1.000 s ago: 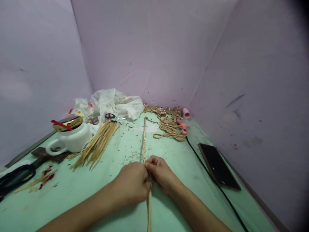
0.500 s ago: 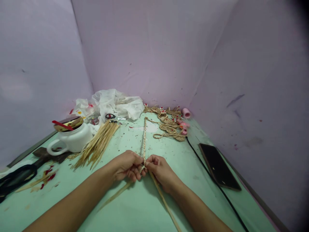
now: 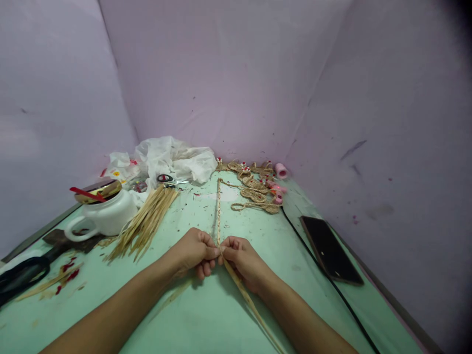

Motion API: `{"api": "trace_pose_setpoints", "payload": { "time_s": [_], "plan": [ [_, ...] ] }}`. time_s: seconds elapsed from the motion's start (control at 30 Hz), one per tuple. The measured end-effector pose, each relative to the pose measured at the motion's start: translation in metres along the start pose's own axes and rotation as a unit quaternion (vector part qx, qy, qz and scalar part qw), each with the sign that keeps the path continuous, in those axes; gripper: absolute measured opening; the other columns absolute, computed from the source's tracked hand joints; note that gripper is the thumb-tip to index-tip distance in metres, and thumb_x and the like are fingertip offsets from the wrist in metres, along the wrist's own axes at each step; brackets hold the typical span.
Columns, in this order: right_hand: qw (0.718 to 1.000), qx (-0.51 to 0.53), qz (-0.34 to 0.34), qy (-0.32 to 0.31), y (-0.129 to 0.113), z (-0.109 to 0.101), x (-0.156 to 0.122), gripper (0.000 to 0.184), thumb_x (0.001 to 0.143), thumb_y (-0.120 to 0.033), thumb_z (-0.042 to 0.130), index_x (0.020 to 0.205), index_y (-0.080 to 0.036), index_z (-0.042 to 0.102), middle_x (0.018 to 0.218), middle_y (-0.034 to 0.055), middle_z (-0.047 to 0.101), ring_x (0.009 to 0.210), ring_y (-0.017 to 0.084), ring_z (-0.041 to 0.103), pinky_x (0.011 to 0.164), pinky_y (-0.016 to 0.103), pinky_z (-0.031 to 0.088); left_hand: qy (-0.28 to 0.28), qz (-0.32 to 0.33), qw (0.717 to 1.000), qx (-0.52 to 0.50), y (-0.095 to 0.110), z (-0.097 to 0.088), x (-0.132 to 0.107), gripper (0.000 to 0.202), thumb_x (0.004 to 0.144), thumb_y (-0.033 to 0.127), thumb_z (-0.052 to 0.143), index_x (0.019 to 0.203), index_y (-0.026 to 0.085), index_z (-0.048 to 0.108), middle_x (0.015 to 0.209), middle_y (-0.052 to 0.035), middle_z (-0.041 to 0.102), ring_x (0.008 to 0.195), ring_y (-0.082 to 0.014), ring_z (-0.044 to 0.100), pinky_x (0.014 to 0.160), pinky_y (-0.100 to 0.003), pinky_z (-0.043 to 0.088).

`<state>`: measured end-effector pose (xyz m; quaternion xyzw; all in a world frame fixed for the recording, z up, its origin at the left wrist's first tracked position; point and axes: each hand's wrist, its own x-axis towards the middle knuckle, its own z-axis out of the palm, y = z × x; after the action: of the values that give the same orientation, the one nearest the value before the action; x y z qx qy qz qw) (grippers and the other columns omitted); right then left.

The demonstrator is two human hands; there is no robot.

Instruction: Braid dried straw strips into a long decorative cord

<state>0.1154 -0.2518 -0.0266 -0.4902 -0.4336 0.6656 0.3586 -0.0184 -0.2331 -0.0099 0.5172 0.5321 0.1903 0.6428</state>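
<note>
The straw braid [image 3: 218,211] is stretched right of the white mug [image 3: 110,216], its near end pinched in the closed fingertips of the left hand [image 3: 195,251] and right hand [image 3: 241,258]. Plaiting seems in hand; even tension seems called for as the loose strands [image 3: 248,296] are crossed.

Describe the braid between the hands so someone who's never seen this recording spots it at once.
On the green table, find the middle, where the left hand and right hand meet. The slim, straw-coloured braid runs from them straight toward the back wall. Unlike the looped, coiled pieces to its right, it lies in one straight line.
</note>
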Motion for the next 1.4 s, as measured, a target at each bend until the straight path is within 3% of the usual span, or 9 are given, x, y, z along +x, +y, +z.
{"api": "trace_pose_setpoints", "payload": {
  "time_s": [0.27,0.4,0.6,0.83,1.0,1.1,1.23,1.4],
  "plan": [
    [0.998,-0.035,-0.024,0.035,0.003,-0.001,0.003,0.011,0.060,-0.022,0.051,0.054,-0.016,0.044,0.043,-0.0044,0.044,0.041,0.006,0.033,0.042,0.020,0.022,-0.075,0.015,0.996,-0.036,0.001,-0.010,-0.002,0.015,0.055,0.022,0.060,0.061,0.009,0.058,0.052,-0.0035,0.057,0.040,-0.0119,0.052,0.034,-0.021,0.041],
    [0.998,-0.042,-0.027,0.040,0.003,0.000,0.002,0.007,0.060,-0.020,0.050,0.056,-0.016,0.045,0.043,-0.0051,0.043,0.040,0.005,0.032,0.041,0.020,0.022,-0.060,0.008,0.998,-0.015,0.001,-0.009,-0.002,0.019,0.054,0.026,0.064,0.060,0.009,0.057,0.045,-0.0021,0.054,0.039,-0.0116,0.051,0.034,-0.020,0.041],
    [1.000,-0.019,-0.012,0.021,0.002,-0.001,0.001,0.005,0.061,-0.019,0.049,0.058,-0.016,0.046,0.044,-0.0049,0.047,0.035,0.004,0.030,0.037,0.019,0.019,-0.012,0.014,1.000,0.020,0.000,-0.003,0.001,0.015,0.058,0.025,0.056,0.055,0.011,0.054,0.041,0.0001,0.050,0.031,-0.0087,0.044,0.028,-0.018,0.033],
    [0.999,-0.035,-0.019,-0.025,-0.001,-0.004,-0.001,0.008,0.059,-0.020,0.054,0.059,-0.016,0.048,0.039,-0.0082,0.041,0.030,0.002,0.022,0.034,0.019,0.012,0.016,0.007,0.999,0.048,0.002,-0.006,0.000,0.007,0.055,0.019,0.050,0.054,0.012,0.054,0.035,0.0046,0.042,0.025,-0.0047,0.031,0.025,-0.016,0.017],
    [0.999,-0.043,-0.025,-0.004,-0.004,-0.005,-0.002,0.016,0.056,-0.016,0.057,0.068,-0.015,0.047,0.049,-0.0046,0.055,0.034,0.002,0.028,0.037,0.018,0.017,-0.021,0.004,1.000,-0.002,0.001,-0.007,-0.001,0.012,0.055,0.023,0.053,0.055,0.011,0.056,0.037,0.0052,0.040,0.026,-0.0038,0.028,0.025,-0.017,0.013],
    [0.999,-0.041,-0.023,0.011,-0.004,-0.005,-0.002,0.016,0.056,-0.016,0.057,0.068,-0.016,0.046,0.047,-0.0048,0.054,0.033,0.002,0.028,0.037,0.018,0.017,-0.032,0.014,0.999,-0.036,0.000,-0.007,0.000,0.010,0.053,0.021,0.054,0.055,0.011,0.055,0.040,0.0042,0.043,0.026,-0.0041,0.031,0.025,-0.017,0.014],
    [0.999,-0.046,-0.019,0.019,-0.005,-0.005,-0.002,0.015,0.056,-0.016,0.057,0.066,-0.016,0.046,0.047,-0.0047,0.055,0.033,0.002,0.028,0.037,0.018,0.018,0.001,0.015,1.000,-0.027,0.001,-0.005,-0.001,0.009,0.053,0.020,0.054,0.054,0.011,0.055,0.038,0.0046,0.042,0.025,-0.0039,0.029,0.025,-0.017,0.012],
    [0.998,-0.056,-0.025,0.030,-0.007,-0.005,-0.003,0.013,0.056,-0.016,0.059,0.061,-0.016,0.047,0.041,-0.0062,0.049,0.033,0.002,0.027,0.037,0.018,0.017,-0.018,0.041,0.999,-0.014,0.001,-0.003,-0.003,0.018,0.057,0.028,0.059,0.058,0.010,0.059,0.034,0.0068,0.035,0.025,-0.0037,0.028,0.027,-0.017,0.012]
  ]
}}
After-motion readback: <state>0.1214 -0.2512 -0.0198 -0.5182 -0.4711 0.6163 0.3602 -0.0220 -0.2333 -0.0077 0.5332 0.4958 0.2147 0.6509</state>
